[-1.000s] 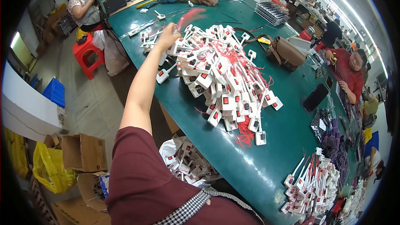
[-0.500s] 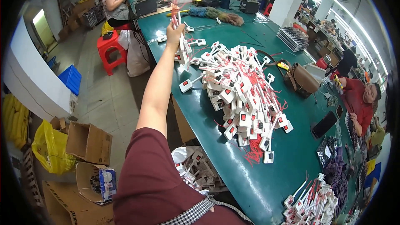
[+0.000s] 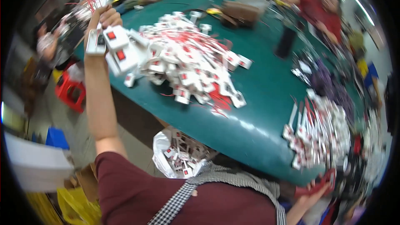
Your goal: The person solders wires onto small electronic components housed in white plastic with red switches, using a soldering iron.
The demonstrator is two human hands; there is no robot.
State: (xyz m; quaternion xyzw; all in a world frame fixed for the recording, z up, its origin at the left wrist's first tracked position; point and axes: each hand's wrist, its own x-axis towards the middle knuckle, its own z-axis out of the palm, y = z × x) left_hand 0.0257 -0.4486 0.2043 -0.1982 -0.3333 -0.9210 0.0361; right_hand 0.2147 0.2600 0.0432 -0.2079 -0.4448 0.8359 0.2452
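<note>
My left hand [image 3: 109, 17] is raised at the far left, its fingers closed around a bunch of white switch boxes [image 3: 123, 51] on white stems. Red rocker switches show on some of them, and loose red wires stick out above the hand. A large pile of similar white switch boxes [image 3: 183, 64] lies to the right of this bunch, on the green table. At the lower right edge my right hand [image 3: 313, 195] is closed on a red flat object [image 3: 330, 180]; motion blur hides what kind it is.
A second heap of switch boxes [image 3: 318, 133] covers the table's right corner. Under the near edge hangs a white sack [image 3: 163, 150] of similar pieces. A brown bag [image 3: 241, 13], a dark phone [image 3: 286, 41] and a co-worker in red [image 3: 321, 14] are across the table [image 3: 254, 121].
My left hand has come back toward me with the switch boxes, which now hang near its wrist. The view has swung right, and my right hand with the red object has come into sight.
</note>
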